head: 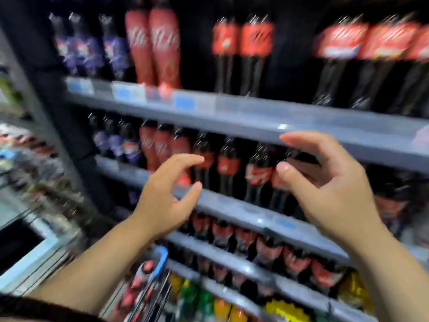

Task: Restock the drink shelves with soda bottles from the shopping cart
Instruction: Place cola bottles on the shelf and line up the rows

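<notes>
The frame is motion-blurred. Both hands are raised in front of the drink shelves. My left hand (167, 196) has loosely curved fingers and holds nothing, in front of a row of red-labelled cola bottles (228, 166) on the second shelf (232, 206). My right hand (325, 182) is also empty, fingers curved, just below the upper shelf edge (255, 112). At the bottom, the shopping cart (148, 282) with a blue handle holds red-capped soda bottles (137, 289).
The upper shelf carries blue-labelled bottles (88, 47) at left and red-labelled cola bottles (241, 43) to the right. Lower shelves hold more cola (267, 249), then yellow, green and orange bottles (204, 300). A white-rimmed freezer cabinet (30, 256) stands at the left.
</notes>
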